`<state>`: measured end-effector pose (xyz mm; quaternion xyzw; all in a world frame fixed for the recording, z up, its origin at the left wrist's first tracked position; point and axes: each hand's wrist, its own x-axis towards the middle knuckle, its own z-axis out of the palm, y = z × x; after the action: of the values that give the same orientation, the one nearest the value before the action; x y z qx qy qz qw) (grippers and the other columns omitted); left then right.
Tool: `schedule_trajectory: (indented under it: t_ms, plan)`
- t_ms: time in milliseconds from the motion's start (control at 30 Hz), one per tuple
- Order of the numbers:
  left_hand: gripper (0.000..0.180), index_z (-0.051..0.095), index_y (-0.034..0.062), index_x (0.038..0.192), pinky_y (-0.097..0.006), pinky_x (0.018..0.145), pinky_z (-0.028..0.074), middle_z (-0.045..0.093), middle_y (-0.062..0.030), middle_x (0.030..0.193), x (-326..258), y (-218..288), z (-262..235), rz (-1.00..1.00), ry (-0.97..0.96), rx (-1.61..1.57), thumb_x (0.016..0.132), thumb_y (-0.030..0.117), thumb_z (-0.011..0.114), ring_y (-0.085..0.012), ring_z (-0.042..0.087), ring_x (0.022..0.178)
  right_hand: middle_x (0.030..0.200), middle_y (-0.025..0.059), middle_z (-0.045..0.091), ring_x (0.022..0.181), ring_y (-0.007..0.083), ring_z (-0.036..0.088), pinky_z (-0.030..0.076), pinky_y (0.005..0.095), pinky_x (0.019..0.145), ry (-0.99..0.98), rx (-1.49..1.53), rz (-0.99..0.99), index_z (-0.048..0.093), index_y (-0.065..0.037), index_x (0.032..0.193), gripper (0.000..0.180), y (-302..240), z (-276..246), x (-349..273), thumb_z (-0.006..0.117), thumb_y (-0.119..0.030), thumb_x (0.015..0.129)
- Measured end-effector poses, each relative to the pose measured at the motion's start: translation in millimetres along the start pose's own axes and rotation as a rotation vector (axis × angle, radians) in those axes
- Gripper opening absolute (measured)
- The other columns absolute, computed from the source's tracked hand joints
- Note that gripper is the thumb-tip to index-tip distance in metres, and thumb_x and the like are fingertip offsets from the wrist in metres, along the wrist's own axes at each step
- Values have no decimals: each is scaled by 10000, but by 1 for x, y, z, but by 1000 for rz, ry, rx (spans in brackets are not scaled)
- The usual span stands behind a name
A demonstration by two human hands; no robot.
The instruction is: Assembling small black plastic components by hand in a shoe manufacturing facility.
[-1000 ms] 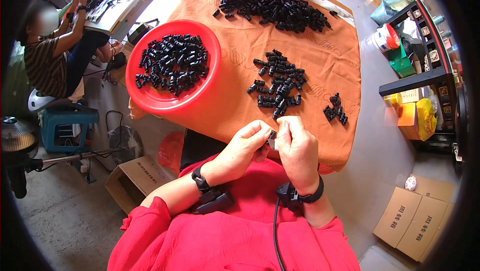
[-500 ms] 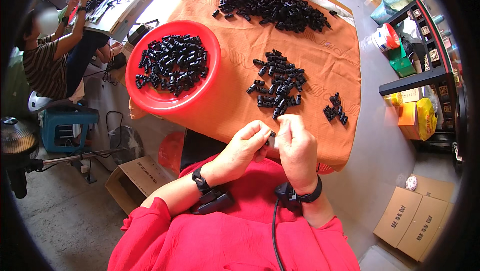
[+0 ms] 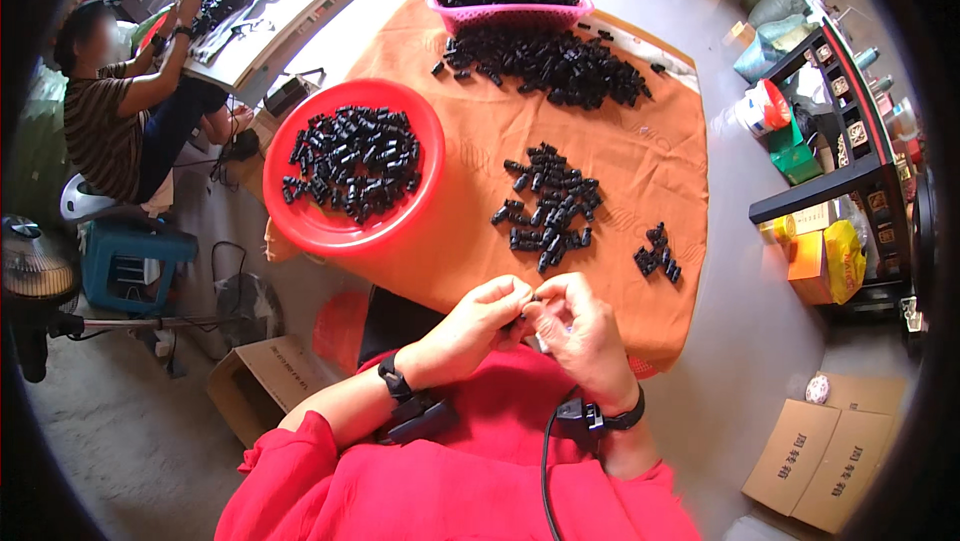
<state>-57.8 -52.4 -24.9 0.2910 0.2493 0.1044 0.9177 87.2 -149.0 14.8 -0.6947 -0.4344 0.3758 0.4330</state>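
Observation:
At the table's near edge, my left hand (image 3: pixel 474 323) is closed in a pinch on a small black cylindrical part (image 3: pixel 534 300), mostly hidden by the fingers. My right hand (image 3: pixel 583 333) meets it, thumb and fingers pinched together at the same spot. Something pale peeks out below the right fingers, too small to name. Just beyond the hands lies a loose pile of black cylindrical parts (image 3: pixel 550 203), with a smaller cluster of parts (image 3: pixel 657 254) to its right. A red basin (image 3: pixel 432 156) at the left holds many similar pieces.
An orange cloth (image 3: pixel 640 166) covers the table. At its far end stand a pink basket (image 3: pixel 510 17) and a big heap of black parts (image 3: pixel 560 66). Another person (image 3: pixel 115 111) sits at the far left. Around are a fan (image 3: pixel 38 261), a shelf (image 3: pixel 820 189) and cardboard boxes (image 3: pixel 820 451).
The view has shifted, so the table sits lower in the picture. My hands have come together, and the black part that showed between them is now mostly covered by fingers.

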Motion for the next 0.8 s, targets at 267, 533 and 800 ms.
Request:
schedule_trajectory:
  t_ms: [267,533,800]
  plan:
    - [167,548,129,951,-221,608,360,551,25,859,-12,4,3,4,-46,57,1016,284,553,-60,479,727,767,72,680,664,114,644,502,263,587,-78,53,-40,568,-29,1027,182,-1,-3,-5,634,-191,974]
    - [188,567,114,949,-214,573,319,538,26,815,-16,10,7,13,-38,66,1030,278,521,-58,437,674,844,54,687,720,82,626,510,235,635,-114,190,-78,566,-11,1077,127,-8,-3,-6,590,-104,993]
    - [227,584,92,969,-216,559,321,545,9,815,-15,13,11,-11,-72,74,1040,291,501,-68,424,657,838,48,686,759,86,645,520,232,651,-93,211,-100,578,-16,1047,99,-14,-7,-9,554,-105,1012]
